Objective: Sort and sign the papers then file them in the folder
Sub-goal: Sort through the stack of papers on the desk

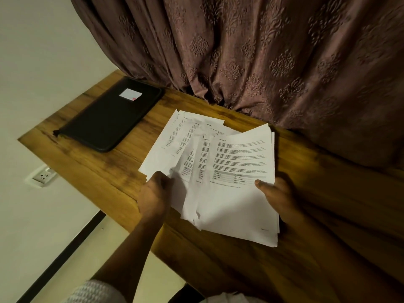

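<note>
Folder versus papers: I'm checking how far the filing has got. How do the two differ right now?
The folder is black and looks closed; the papers are white, printed and fanned out loose. The folder lies untouched at the far left of the table; the papers are held by the left hand and the right hand. Both are flat rectangles over the same wooden table.

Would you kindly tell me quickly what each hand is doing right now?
Left hand: grips the fanned papers at their lower left edge.
Right hand: holds the same papers, thumb on top.
</note>
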